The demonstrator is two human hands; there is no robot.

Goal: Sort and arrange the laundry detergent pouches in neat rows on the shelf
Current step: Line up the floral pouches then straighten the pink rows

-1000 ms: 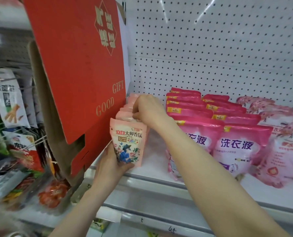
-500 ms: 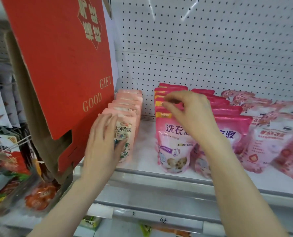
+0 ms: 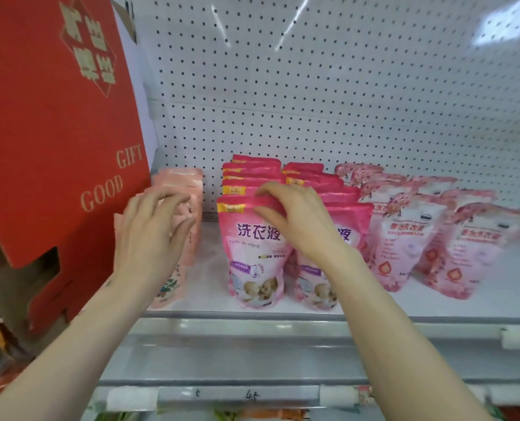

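Five rows of pouches (image 3: 254, 247) are being kept on the shelf (image 3: 283, 317). The front magenta pouch is now being pinched by the right hand (image 3: 295, 220); the spread left hand (image 3: 152, 232) is being pressed against the peach row (image 3: 189, 189).

I count 4 kinds of pouch in 5 rows: 1 row pale peach pouches (image 3: 189, 214), approx 5 deep; 2 rows hot-pink pouches (image 3: 252, 253), approx 5 each; 2 rows floral pink pouches (image 3: 404, 244), 3–4 each. 1 red gift box (image 3: 49, 132). 2 hands.
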